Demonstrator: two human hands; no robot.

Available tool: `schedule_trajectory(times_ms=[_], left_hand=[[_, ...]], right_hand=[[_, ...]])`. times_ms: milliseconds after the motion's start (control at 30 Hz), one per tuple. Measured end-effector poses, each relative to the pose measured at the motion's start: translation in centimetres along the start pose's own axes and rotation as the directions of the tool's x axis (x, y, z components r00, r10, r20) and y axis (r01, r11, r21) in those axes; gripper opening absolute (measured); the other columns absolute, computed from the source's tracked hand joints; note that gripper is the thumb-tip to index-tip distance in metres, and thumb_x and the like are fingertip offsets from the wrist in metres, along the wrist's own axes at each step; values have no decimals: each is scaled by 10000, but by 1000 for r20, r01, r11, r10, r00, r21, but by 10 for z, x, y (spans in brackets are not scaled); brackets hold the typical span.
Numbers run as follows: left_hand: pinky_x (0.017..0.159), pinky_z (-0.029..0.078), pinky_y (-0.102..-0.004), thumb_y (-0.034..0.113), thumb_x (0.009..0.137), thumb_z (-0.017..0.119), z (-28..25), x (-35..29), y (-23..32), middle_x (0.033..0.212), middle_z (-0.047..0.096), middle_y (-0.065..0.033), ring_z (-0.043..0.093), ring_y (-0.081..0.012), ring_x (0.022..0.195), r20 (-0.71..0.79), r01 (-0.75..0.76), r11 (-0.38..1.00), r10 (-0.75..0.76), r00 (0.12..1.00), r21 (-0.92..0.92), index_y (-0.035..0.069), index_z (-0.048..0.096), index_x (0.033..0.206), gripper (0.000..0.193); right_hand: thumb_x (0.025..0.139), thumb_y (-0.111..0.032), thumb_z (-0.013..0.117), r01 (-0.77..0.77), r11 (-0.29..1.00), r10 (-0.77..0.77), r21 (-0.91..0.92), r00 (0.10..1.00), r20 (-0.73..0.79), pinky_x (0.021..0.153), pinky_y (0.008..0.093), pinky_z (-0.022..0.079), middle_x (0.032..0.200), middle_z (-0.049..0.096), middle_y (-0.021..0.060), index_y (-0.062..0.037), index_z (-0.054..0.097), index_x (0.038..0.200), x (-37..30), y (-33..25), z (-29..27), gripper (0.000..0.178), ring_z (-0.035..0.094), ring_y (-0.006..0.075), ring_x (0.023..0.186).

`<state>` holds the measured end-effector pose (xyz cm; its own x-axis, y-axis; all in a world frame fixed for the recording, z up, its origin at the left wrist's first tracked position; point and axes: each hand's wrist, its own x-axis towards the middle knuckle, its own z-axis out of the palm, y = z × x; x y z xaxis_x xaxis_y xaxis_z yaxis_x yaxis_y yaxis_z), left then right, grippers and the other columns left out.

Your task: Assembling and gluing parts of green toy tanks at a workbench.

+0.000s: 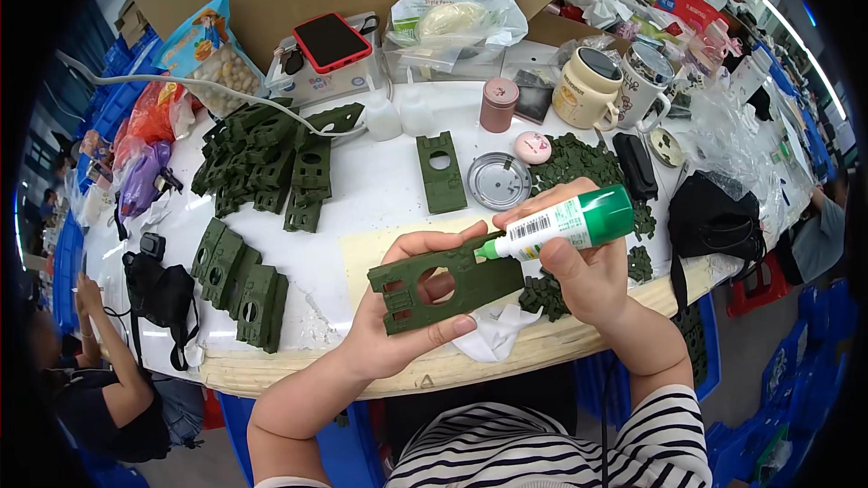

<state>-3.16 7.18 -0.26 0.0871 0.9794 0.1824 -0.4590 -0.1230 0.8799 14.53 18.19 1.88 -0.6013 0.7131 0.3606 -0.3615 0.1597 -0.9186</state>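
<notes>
My left hand [380,330] is closed around a dark green plastic toy tank hull [470,294] with a round hole in it. In my right hand [592,285] is a white glue bottle [547,228] with a green base, tilted so its light green nozzle meets the hull's upper edge. Another hull [439,173] lies flat just beyond my hands. To the left several hulls [240,285] stand in a row, and a larger heap of hulls [258,158] sits behind them. Small green parts [579,167] are piled beyond the bottle; more lie below it.
A round metal tin [499,181], a pink lidded container [499,105] and two mugs [588,86] stand toward the back. A red-edged phone [333,42] rests on a clear box. Black bags [161,294] [719,230] lie at both sides. A white cable arches over the heap. People sit nearby.
</notes>
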Motion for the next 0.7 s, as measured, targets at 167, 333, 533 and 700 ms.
schedule_trajectory(times_ms=[167,333,533,700], left_hand=[[1051,394,-396,-71,805,651,1,-1,1,1460,324,-173,433,-255,1275,-16,25,1000,-25,1000,-9,56,339,1301,599],[1048,398,-397,-69,805,652,1,-1,1,1458,328,-170,436,-255,1273,-16,28,1000,-28,999,-15,58,340,1298,598],[1047,400,-396,-64,808,652,1,0,0,1460,325,-172,434,-256,1276,-10,19,1000,-19,1000,-10,63,343,1291,588],[1042,406,-387,-61,812,651,0,0,-1,1465,314,-177,434,-257,1278,6,1,1000,-1,1000,-23,66,344,1290,583]], right_hand=[[865,-379,666,26,999,-26,-30,1000,0,848,391,523,979,636,166,2,495,1042,0,3,-1,454,638,263,980],[868,-370,666,27,999,-27,-43,1000,-2,846,391,523,972,634,170,6,500,1036,0,1,-1,444,638,263,977],[870,-366,664,29,999,-29,-23,1000,-4,843,390,523,966,634,175,12,505,1030,0,-1,2,440,641,266,965],[873,-377,656,50,996,-51,-71,999,-8,829,384,526,955,640,182,16,504,1026,0,1,1,448,646,264,949]])
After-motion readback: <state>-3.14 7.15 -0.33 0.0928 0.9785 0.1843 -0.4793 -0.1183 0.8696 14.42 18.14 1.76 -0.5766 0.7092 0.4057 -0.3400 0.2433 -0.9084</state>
